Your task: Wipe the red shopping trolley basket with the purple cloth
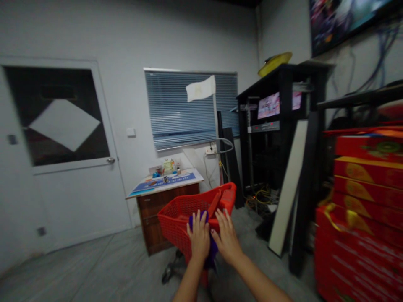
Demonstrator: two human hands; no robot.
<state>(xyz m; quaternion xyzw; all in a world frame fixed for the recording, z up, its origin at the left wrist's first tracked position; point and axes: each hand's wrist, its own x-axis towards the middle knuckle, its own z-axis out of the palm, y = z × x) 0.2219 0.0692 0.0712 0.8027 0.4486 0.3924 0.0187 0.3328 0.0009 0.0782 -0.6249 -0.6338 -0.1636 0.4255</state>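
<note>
A red plastic shopping cart (179,224) stands in front of me, with its handle end at the upper right. Something purple (213,247), perhaps cloth, hangs at the cart's near side. My left hand (200,239) lies over the purple thing with its fingers stretched out. Beside it, my right hand (228,239) reaches to the cart's near right rim, fingers apart. Whether the right fingertips touch the rim I cannot tell. Both hands partly cover the purple thing and the cart wall behind them.
Behind the cart is a wooden cabinet (147,228) with small items on top. Stacked red boxes (368,180) rise at the right. A pale panel (289,188) leans against a black rack (283,88). A white door (85,201) is on the left.
</note>
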